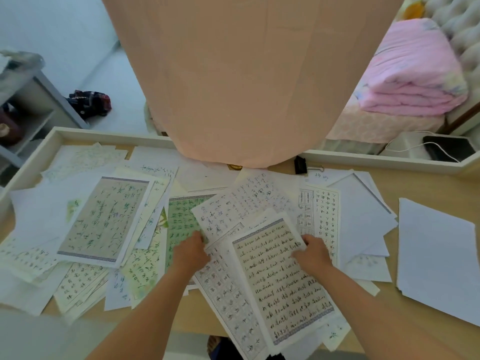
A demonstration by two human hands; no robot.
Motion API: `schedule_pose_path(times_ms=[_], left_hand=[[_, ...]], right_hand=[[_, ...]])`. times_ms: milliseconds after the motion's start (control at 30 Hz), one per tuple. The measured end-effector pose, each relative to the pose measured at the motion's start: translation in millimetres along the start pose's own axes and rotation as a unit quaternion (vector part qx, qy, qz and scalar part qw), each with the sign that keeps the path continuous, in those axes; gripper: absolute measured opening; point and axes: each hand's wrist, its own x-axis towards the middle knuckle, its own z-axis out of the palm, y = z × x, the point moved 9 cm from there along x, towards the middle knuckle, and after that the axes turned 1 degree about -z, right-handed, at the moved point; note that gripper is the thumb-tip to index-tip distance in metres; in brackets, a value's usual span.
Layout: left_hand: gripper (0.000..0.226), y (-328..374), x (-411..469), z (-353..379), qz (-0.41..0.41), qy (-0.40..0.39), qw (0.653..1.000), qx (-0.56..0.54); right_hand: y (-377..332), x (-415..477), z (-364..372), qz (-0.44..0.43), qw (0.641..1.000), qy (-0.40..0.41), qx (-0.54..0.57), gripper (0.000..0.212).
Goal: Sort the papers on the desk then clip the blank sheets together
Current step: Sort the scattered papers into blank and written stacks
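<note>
The right hand (313, 252) is closed narrowly on the upper right corner of a beige bordered sheet (283, 284). Its thumb lies across the written face and its fingers are curled over the edge. That sheet runs from the hand down towards the near edge of the desk (415, 183), lying on top of a grid-printed sheet (228, 300).

The left hand (191, 249) is curled at the lower left corner of a white handwritten sheet (233, 206). Its fingertips are tucked under the paper and hidden, so how firmly it grips cannot be told. The two hands are level with each other, with the top of the beige sheet between them.

Written papers cover the desk to the left of the hands, among them a green patterned sheet (181, 219) just beside the left hand. The blank sheets (439, 258) lie in a stack well to the right of the right hand, near the desk's right end. More blank paper (361, 219) is fanned out between that stack and the right hand.

A black binder clip (300, 165) lies at the far side of the desk, beyond the right hand and close to the raised white rim (104, 133). A large peach-coloured surface (246, 74) fills the top centre of the view. A folded pink quilt (413, 74) lies on a bed beyond the desk.
</note>
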Motion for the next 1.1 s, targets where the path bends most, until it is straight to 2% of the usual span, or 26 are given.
schedule_pose_path(times_ms=[100,200,333,500,533,633,667,767,867,933,1100], left_hand=[[0.015,-6,2,6,-0.02,-0.052,0.985,-0.162],[0.004,-2,-5,-4,-0.022,-0.019,0.962,-0.273],[0.004,3,-18,-7,-0.032,0.0,0.907,-0.42],[0.019,-4,-24,-6,-0.074,0.026,0.872,-0.482],[0.027,-8,-26,-5,-0.092,0.029,0.849,-0.519],[0.04,-15,-30,18,-0.154,-0.013,0.694,-0.703],[0.04,-11,-32,26,-0.162,-0.029,0.677,-0.717],[0.036,11,-42,46,-0.145,-0.081,0.772,-0.614],[0.035,33,-46,53,-0.106,-0.08,0.848,-0.512],[0.037,50,-46,48,-0.069,-0.079,0.869,-0.483],[0.061,77,-48,40,-0.021,-0.131,0.868,-0.478]], right_hand=[[-3,0,18,-0.003,0.998,-0.065,0.004,0.026],[-3,3,24,0.002,0.996,-0.085,0.018,0.029],[-5,1,33,0.003,0.992,-0.117,0.055,0.035],[-8,-1,36,-0.002,0.986,-0.158,0.054,0.031],[-9,-1,33,-0.003,0.985,-0.158,0.063,0.031],[-8,0,13,0.01,0.984,-0.122,0.132,0.03],[-6,-1,6,0.019,0.981,-0.104,0.164,0.03],[7,-3,-6,0.05,0.975,-0.059,0.206,0.036],[10,-12,2,0.055,0.982,-0.097,0.15,0.047],[10,-19,11,0.059,0.984,-0.126,0.108,0.056],[0,-28,12,0.065,0.984,-0.114,0.121,0.059]])
